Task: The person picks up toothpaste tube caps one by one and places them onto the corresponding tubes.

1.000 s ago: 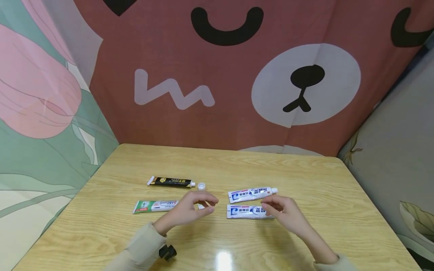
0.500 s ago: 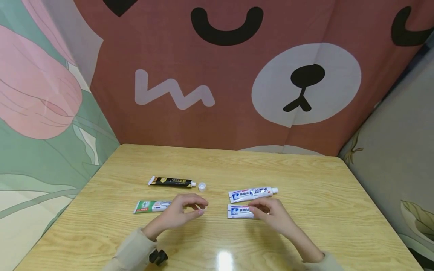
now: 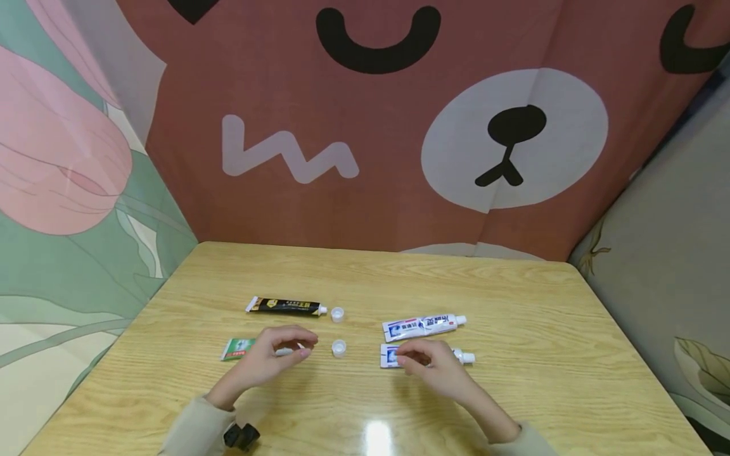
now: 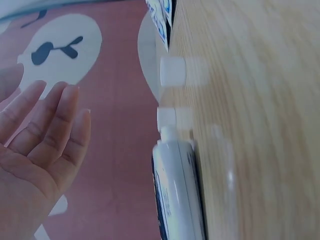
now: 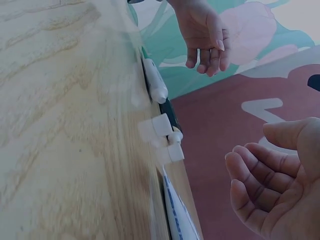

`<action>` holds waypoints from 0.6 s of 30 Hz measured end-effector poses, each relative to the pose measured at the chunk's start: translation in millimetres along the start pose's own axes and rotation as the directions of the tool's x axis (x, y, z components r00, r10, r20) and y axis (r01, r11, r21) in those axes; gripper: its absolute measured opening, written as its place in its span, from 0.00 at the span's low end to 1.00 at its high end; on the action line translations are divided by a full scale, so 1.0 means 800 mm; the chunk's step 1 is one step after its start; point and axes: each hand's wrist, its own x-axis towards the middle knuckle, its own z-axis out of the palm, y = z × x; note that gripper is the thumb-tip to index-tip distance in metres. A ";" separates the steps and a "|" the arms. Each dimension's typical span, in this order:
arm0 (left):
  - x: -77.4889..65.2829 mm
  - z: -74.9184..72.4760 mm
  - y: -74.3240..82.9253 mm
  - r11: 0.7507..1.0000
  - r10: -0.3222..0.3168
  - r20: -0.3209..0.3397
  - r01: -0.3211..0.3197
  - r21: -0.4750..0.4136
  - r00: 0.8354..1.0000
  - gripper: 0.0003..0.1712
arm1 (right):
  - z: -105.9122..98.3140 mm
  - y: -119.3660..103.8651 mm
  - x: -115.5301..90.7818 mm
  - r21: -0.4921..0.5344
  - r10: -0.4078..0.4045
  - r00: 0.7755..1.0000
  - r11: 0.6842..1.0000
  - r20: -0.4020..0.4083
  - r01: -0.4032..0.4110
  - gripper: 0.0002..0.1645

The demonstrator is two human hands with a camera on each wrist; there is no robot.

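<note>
My left hand [image 3: 270, 358] hovers over a green and white toothpaste tube [image 3: 236, 348], hiding much of it. Its fingers are loosely bent with nothing between them, as the left wrist view of the hand [image 4: 42, 150] confirms. Above a white and blue toothpaste tube [image 3: 390, 356] is my right hand [image 3: 436, 367], covering the tube's middle. The right wrist view shows that palm [image 5: 280, 190] bare, its fingers relaxed and apart from the table. Two round white caps, a far one [image 3: 338, 315] and a near one [image 3: 339, 348], stand between the left and right tubes.
Behind the left hand lies a black and gold toothpaste tube [image 3: 288, 306], its uncapped nozzle by the far cap. A second white and blue tube [image 3: 423, 327] lies behind the right hand. The wooden table [image 3: 513, 297] ends at a bear-printed cloth [image 3: 388, 209].
Both hands have drifted left above the table. The near cap has come out from behind the left hand, and the right-hand tube's capped end now shows. Tubes and caps stay put.
</note>
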 end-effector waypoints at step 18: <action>-0.029 -0.041 -0.013 0.994 -0.081 -0.142 0.091 0.067 0.987 0.12 | 0.029 -0.004 0.028 0.014 0.033 0.997 0.999 0.074 -0.034 0.15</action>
